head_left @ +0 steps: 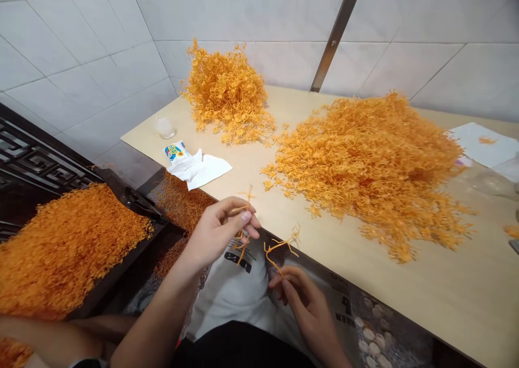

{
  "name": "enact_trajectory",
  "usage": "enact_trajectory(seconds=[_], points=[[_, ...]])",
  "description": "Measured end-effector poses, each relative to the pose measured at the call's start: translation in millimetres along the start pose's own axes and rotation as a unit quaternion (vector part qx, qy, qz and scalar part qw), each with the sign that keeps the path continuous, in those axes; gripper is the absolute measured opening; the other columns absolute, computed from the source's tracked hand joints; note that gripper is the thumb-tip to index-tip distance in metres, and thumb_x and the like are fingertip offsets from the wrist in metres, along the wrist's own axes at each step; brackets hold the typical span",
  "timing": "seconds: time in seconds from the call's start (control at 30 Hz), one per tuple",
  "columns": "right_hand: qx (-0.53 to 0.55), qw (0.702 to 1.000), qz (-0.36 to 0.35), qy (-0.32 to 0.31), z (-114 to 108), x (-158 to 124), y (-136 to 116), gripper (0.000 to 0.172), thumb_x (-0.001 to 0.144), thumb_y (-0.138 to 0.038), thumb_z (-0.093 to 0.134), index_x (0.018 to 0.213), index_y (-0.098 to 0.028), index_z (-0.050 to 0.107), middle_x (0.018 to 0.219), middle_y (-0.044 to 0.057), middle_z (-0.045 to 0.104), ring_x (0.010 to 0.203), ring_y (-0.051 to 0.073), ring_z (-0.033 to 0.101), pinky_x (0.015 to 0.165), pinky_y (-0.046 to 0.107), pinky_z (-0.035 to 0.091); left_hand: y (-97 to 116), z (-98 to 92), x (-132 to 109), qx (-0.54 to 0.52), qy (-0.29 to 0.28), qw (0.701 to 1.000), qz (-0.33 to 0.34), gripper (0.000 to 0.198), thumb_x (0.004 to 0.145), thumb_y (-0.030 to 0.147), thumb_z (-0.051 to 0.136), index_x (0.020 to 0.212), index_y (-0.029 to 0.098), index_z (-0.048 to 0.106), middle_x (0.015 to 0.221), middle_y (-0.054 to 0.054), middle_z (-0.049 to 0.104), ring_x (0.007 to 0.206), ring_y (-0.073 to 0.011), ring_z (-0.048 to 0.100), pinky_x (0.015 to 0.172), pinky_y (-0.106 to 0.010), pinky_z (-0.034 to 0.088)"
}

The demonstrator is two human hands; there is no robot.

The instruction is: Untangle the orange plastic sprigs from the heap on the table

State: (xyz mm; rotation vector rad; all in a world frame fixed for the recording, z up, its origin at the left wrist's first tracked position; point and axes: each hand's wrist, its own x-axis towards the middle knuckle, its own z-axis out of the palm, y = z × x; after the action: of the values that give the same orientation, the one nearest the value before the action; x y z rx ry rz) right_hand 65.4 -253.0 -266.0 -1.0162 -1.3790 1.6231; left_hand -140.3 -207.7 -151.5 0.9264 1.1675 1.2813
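Between the thumb and fingers of my left hand (225,227) are thin orange plastic stem pieces (242,254), some poking up above the fingertips and some hanging below. My right hand (302,303), lower and to the right, pinches the end of a branched orange plastic stem (279,245) that points up toward the table edge. Both hands are over my lap, just in front of the table, and the pieces they hold are apart. A large heap of orange plastic sprigs (365,162) lies on the table beyond my right hand.
A second orange bunch (227,92) stands at the back of the table (243,165). Near its left edge are a tissue pack (177,151), white tissue (203,171) and a small jar (165,126). Orange pieces (77,243) are piled at the left, where another person's arm (52,335) shows.
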Motion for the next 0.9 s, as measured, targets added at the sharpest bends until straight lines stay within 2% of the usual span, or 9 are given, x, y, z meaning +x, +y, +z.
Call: enact_trajectory(seconds=[0.13, 0.23, 0.33, 0.47, 0.57, 0.67, 0.73, 0.83, 0.9], points=[[0.013, 1.000, -0.009, 0.009, 1, 1, -6, 0.024, 0.095, -0.039, 0.053, 0.092, -0.017, 0.062, 0.076, 0.006, 0.067, 0.062, 0.014, 0.057, 0.055, 0.022, 0.047, -24, 9.2, -9, 0.081, 0.008, 0.996, -0.033, 0.017, 0.084, 0.030, 0.068, 0.082, 0.013, 0.069, 0.079, -0.008, 0.070, 0.064, -0.0118, 0.062, 0.055, -0.017, 0.047], [0.016, 1.000, 0.002, 0.008, 4, 3, -6, 0.025, 0.095, -0.040, 0.054, 0.095, -0.017, 0.062, 0.076, 0.006, 0.067, 0.061, 0.014, 0.056, 0.053, 0.022, 0.047, -42, 20.3, -16, 0.014, -0.002, 0.997, -0.075, 0.028, 0.084, 0.043, 0.066, 0.083, 0.015, 0.066, 0.084, -0.009, 0.071, 0.071, -0.0151, 0.065, 0.067, -0.024, 0.051], [0.020, 1.000, 0.018, 0.014, 8, 7, -4, 0.028, 0.093, -0.043, 0.056, 0.097, -0.016, 0.063, 0.076, 0.006, 0.066, 0.055, 0.012, 0.054, 0.046, 0.020, 0.043, -57, 30.2, -20, -0.065, -0.009, 0.994, -0.088, 0.039, 0.084, 0.055, 0.061, 0.084, 0.016, 0.062, 0.077, -0.007, 0.069, 0.069, -0.0149, 0.064, 0.071, -0.027, 0.051], [0.022, 0.999, 0.038, -0.003, 12, 8, -1, 0.032, 0.092, -0.046, 0.056, 0.091, -0.015, 0.065, 0.066, 0.004, 0.063, 0.047, 0.011, 0.051, 0.039, 0.019, 0.040, -77, 34.3, -20, -0.040, -0.043, 0.993, -0.100, 0.041, 0.083, 0.057, 0.061, 0.084, 0.016, 0.059, 0.065, 0.000, 0.059, 0.048, -0.0096, 0.052, 0.051, -0.023, 0.043], [-0.017, 0.999, 0.038, -0.005, 11, 7, 6, 0.033, 0.088, -0.048, 0.060, 0.093, -0.017, 0.069, 0.072, 0.007, 0.070, 0.058, 0.016, 0.064, 0.051, 0.021, 0.054, -91, 24.1, -14, -0.021, -0.027, 0.994, -0.107, 0.046, 0.082, 0.061, 0.057, 0.078, 0.015, 0.058, 0.052, 0.005, 0.046, 0.042, -0.0081, 0.043, 0.047, -0.022, 0.040], [-0.069, 0.996, 0.054, 0.005, 5, 5, 18, 0.039, 0.084, -0.052, 0.062, 0.102, -0.019, 0.071, 0.100, 0.012, 0.074, 0.087, 0.023, 0.072, 0.076, 0.027, 0.060, -102, -3.2, -8, -0.011, 0.045, 0.989, -0.142, 0.040, 0.080, 0.054, 0.064, 0.076, 0.014, 0.061, 0.050, 0.007, 0.043, 0.043, -0.0069, 0.040, 0.049, -0.021, 0.040], [-0.095, 0.993, 0.073, -0.011, 0, 4, 27, 0.042, 0.084, -0.054, 0.061, 0.105, -0.020, 0.071, 0.106, 0.012, 0.073, 0.092, 0.024, 0.072, 0.080, 0.027, 0.059, -113, -32.5, -5, -0.017, 0.081, 0.979, -0.186, 0.031, 0.077, 0.042, 0.072, 0.075, 0.012, 0.064, 0.052, 0.006, 0.047, 0.043, -0.0062, 0.040, 0.044, -0.020, 0.035], [-0.130, 0.986, 0.091, -0.053, -5, 4, 38, 0.046, 0.083, -0.057, 0.058, 0.107, -0.019, 0.071, 0.104, 0.013, 0.074, 0.086, 0.023, 0.073, 0.078, 0.025, 0.059, -139, -92.3, -8, -0.056, 0.159, 0.955, -0.243, 0.024, 0.076, 0.030, 0.076, 0.075, 0.009, 0.065, 0.055, 0.004, 0.050, 0.045, -0.0070, 0.044, 0.043, -0.020, 0.034], [-0.158, 0.979, 0.095, -0.084, -6, 6, 43, 0.048, 0.084, -0.058, 0.056, 0.106, -0.018, 0.071, 0.102, 0.013, 0.074, 0.086, 0.023, 0.073, 0.078, 0.024, 0.059, -159, -139.8, -19, -0.096, 0.250, 0.925, -0.269, 0.019, 0.084, 0.028, 0.069, 0.085, 0.010, 0.064, 0.066, 0.002, 0.056, 0.051, -0.0080, 0.050, 0.048, -0.021, 0.042]])
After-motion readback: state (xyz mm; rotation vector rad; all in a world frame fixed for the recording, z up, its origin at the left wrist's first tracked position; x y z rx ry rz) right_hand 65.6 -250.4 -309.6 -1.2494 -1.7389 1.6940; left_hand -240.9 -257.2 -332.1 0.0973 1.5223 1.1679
